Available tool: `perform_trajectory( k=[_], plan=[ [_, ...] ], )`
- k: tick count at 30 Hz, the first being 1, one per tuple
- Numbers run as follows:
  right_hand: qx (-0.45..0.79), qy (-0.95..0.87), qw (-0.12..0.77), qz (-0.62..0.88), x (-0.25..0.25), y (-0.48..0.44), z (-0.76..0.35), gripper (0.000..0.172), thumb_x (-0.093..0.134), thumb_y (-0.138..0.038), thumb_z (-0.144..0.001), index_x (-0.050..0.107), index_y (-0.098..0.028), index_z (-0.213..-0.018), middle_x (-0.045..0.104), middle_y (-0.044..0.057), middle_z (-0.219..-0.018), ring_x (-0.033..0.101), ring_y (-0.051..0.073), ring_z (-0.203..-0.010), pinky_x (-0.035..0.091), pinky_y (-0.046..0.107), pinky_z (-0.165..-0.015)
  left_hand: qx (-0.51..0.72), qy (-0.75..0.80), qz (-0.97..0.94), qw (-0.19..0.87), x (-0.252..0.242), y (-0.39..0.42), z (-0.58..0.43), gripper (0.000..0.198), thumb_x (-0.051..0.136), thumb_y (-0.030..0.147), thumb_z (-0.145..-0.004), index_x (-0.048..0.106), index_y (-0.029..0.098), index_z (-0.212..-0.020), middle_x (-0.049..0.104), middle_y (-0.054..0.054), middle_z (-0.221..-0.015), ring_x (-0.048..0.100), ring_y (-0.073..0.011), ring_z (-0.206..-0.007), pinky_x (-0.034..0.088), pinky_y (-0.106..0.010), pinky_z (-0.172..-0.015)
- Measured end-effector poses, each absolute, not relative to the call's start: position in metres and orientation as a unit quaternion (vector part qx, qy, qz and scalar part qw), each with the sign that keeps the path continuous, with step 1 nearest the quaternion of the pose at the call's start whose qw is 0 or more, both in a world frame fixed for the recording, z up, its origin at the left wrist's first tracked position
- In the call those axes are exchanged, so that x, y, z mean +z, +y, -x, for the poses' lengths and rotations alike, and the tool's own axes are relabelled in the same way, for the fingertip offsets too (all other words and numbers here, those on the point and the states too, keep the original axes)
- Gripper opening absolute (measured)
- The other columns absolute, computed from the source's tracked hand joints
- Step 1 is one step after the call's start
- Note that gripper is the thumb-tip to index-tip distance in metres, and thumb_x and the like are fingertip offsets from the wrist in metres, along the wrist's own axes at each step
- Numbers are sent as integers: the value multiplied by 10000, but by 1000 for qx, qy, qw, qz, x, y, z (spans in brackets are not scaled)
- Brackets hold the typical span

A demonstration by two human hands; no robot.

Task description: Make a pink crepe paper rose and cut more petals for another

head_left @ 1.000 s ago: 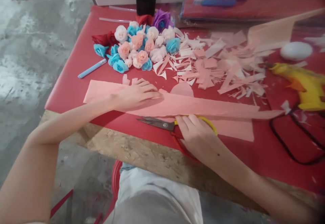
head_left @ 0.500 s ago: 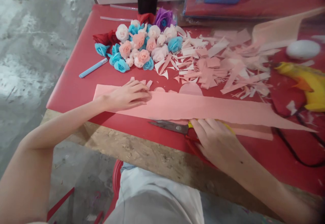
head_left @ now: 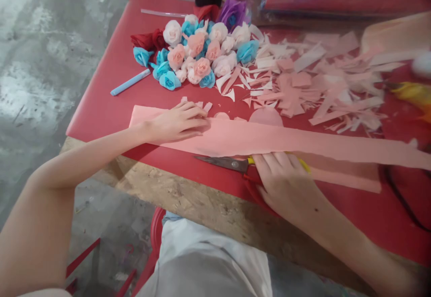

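A long strip of pink crepe paper (head_left: pixel 242 133) lies across the red table near its front edge. My left hand (head_left: pixel 177 121) rests flat on the strip's left part, fingers stretched out. In my right hand (head_left: pixel 283 173) is a pair of scissors (head_left: pixel 232 163) with red and yellow handles. Their blades point left along the strip's lower edge and look closed. The fingertips of that hand touch the paper's edge. Below the strip on the right, another pink layer (head_left: pixel 350 178) shows. A rounded pink piece (head_left: pixel 266 116) sticks out behind the strip.
Paper roses (head_left: pixel 202 67) in white, blue, peach, red and purple are heaped at the back. Right of them lie paper scraps (head_left: pixel 303 81). A light blue roll (head_left: pixel 130 82) is at the left. A yellow object (head_left: pixel 414 94) and a dark cord (head_left: pixel 404 198) are at the right.
The view has shifted, so the table's things sit further right. The strip's right end now reaches the picture's right edge. Both hands keep nearly the same pose, scissors still in my right hand.
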State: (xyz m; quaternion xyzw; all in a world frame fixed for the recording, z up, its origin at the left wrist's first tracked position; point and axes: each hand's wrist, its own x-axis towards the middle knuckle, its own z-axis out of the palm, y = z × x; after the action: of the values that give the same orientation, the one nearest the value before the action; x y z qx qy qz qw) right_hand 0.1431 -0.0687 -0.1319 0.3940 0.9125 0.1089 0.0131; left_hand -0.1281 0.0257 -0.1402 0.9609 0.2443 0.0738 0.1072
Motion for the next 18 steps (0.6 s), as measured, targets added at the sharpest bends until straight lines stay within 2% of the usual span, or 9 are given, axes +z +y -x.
perform_trajectory(
  k=[6, 12, 18],
  plan=[
    [98, 919, -5, -381, -133, -63, -137, 210, 420, -82, -674, 578, -69, -811, 552, 111, -701, 460, 242, -679, 316, 314, -605, 63, 247, -960, 117, -137, 26, 127, 304, 366, 316, -900, 553, 182, -1098, 570, -124, -1108, 480, -220, -1010, 347, -418, -908],
    [77, 937, -58, -337, -137, -59, -145, 295, 432, -90, -699, 574, -9, -944, 596, 138, -794, 461, 225, -734, 358, 303, -665, 64, 243, -962, 105, -138, 26, 127, 324, 362, 320, -901, 545, 160, -1115, 567, -136, -1119, 474, -227, -1024, 347, -416, -922],
    [94, 946, -86, -299, -139, -58, -154, 238, 403, -33, -751, 572, -9, -916, 543, 75, -624, 410, 195, -630, 343, 288, -617, 64, 244, -964, 87, -141, 26, 127, 333, 361, 331, -901, 537, 165, -1130, 562, -130, -1120, 471, -233, -1026, 348, -422, -922]
  ],
)
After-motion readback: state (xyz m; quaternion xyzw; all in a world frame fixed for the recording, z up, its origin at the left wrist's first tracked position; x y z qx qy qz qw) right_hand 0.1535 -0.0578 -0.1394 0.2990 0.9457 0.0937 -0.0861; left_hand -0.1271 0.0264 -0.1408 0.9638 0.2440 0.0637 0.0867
